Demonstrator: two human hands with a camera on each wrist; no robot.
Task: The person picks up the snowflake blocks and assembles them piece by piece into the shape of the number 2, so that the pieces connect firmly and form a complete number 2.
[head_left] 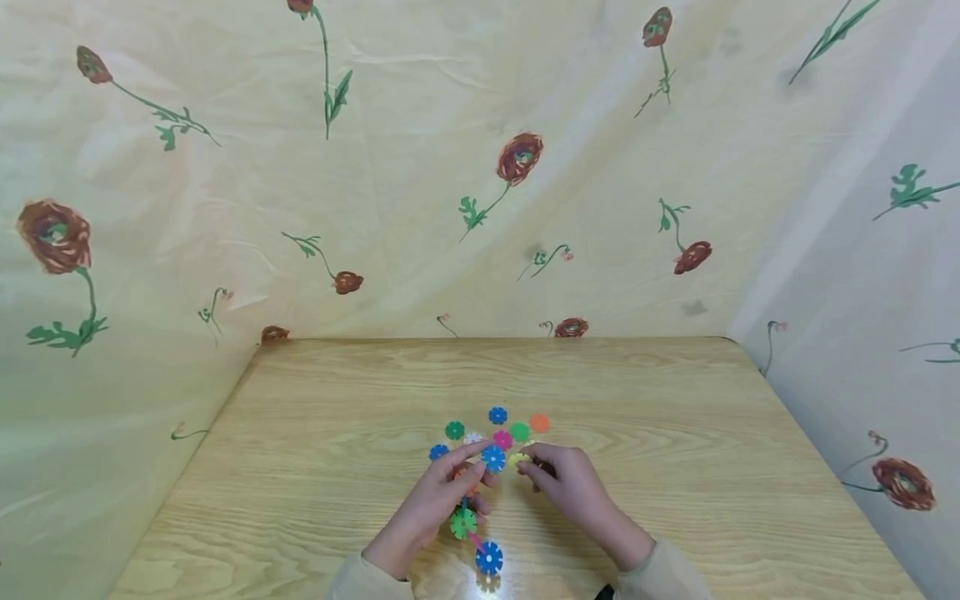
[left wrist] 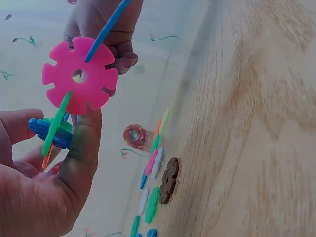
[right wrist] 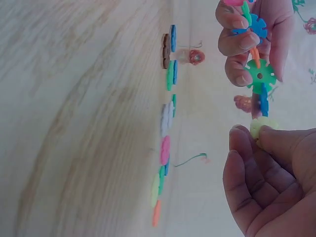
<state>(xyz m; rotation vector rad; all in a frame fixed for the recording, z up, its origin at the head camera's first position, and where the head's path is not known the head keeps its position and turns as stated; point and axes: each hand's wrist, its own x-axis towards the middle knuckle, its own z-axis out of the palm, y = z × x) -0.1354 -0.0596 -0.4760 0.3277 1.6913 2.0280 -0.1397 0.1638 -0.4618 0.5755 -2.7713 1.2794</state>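
My left hand (head_left: 438, 496) holds a chain of notched plastic discs slotted together above the table. A blue disc (head_left: 492, 458) forms its far end, and a green disc (head_left: 462, 523) and another blue disc (head_left: 489, 557) hang toward me. The left wrist view has the chain's pink disc (left wrist: 94, 79) up close. A pale yellow disc (right wrist: 261, 126) is pinched between thumb and forefinger of my right hand (head_left: 573, 479). It is right by the edge of the far blue disc; whether they are slotted together I cannot tell. Fingers hide part of the chain.
Loose discs lie on the wooden table (head_left: 315, 450) beyond my hands: dark green (head_left: 454, 430), blue (head_left: 498, 415), orange (head_left: 539, 423), light green (head_left: 520, 432), pink (head_left: 502, 439) and others. A brown disc (left wrist: 169, 180) lies among them. Flower-patterned cloth (head_left: 405, 167) surrounds the table's back and sides.
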